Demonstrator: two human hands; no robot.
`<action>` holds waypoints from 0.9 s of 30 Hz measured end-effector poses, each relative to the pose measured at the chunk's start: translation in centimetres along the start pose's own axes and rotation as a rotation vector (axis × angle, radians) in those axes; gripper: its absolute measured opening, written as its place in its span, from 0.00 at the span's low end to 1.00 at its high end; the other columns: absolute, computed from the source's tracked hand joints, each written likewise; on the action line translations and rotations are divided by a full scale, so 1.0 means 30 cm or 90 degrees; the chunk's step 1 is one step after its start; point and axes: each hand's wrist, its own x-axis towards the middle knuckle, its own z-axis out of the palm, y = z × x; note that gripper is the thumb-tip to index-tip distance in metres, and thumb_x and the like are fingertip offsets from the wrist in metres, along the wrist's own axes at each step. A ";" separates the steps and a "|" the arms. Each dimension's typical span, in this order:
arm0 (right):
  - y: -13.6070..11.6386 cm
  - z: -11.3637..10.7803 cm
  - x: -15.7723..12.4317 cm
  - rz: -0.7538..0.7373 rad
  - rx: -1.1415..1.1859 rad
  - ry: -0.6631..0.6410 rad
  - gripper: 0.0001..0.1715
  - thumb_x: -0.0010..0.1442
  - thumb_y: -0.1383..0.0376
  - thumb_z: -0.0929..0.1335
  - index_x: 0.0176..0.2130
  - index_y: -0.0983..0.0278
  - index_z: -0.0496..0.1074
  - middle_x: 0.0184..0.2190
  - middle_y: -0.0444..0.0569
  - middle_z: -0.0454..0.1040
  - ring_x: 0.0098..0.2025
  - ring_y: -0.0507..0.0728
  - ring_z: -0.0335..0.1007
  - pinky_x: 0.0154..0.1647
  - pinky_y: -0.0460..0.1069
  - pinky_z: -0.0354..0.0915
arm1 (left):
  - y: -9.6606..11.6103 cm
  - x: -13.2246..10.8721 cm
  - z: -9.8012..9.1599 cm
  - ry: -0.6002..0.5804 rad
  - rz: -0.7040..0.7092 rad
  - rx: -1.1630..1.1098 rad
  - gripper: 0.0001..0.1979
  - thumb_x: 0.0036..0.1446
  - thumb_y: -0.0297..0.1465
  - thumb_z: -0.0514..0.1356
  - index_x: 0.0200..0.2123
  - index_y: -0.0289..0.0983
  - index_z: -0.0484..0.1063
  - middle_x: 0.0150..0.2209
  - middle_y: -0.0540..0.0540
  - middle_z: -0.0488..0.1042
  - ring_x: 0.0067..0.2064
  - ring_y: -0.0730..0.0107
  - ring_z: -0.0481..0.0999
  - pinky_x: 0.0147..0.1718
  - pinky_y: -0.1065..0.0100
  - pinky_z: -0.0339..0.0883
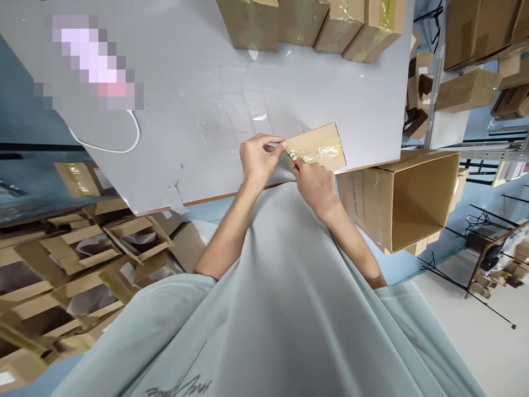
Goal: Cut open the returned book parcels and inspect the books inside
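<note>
A small cardboard box (320,144) wrapped in clear tape lies near the front edge of the grey table (185,110). My left hand (258,160) pinches the near end of the box, fingers closed on its edge or a tape flap. My right hand (316,184) is closed round a small tool with a red handle (292,161), its tip at the box's taped end. Both hands meet at the box's left end.
Several taped cardboard boxes (309,22) stand at the table's far edge. A white cable (119,146) lies on the left. A large open carton (407,198) sits to the right below the table. Opened cartons (82,259) crowd the floor left; shelving (475,71) stands right.
</note>
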 end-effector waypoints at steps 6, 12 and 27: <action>-0.003 0.014 0.005 0.004 0.013 0.018 0.21 0.85 0.64 0.61 0.67 0.62 0.76 0.52 0.62 0.87 0.55 0.68 0.86 0.57 0.59 0.77 | -0.010 0.006 0.005 0.005 -0.009 -0.020 0.11 0.64 0.38 0.70 0.46 0.42 0.89 0.47 0.46 0.89 0.40 0.62 0.87 0.45 0.62 0.79; 0.032 0.031 -0.047 0.017 0.007 -0.014 0.20 0.83 0.65 0.62 0.63 0.62 0.78 0.52 0.64 0.87 0.55 0.69 0.86 0.55 0.59 0.77 | 0.007 -0.030 0.018 0.016 -0.001 0.014 0.11 0.67 0.37 0.67 0.47 0.42 0.89 0.49 0.46 0.88 0.42 0.62 0.88 0.45 0.62 0.78; 0.072 0.183 -0.158 0.057 -0.018 -0.019 0.28 0.82 0.65 0.61 0.75 0.58 0.68 0.48 0.62 0.88 0.47 0.66 0.88 0.48 0.55 0.78 | -0.004 -0.043 0.035 0.037 0.040 0.048 0.11 0.72 0.37 0.65 0.51 0.43 0.86 0.52 0.46 0.87 0.45 0.62 0.87 0.46 0.65 0.77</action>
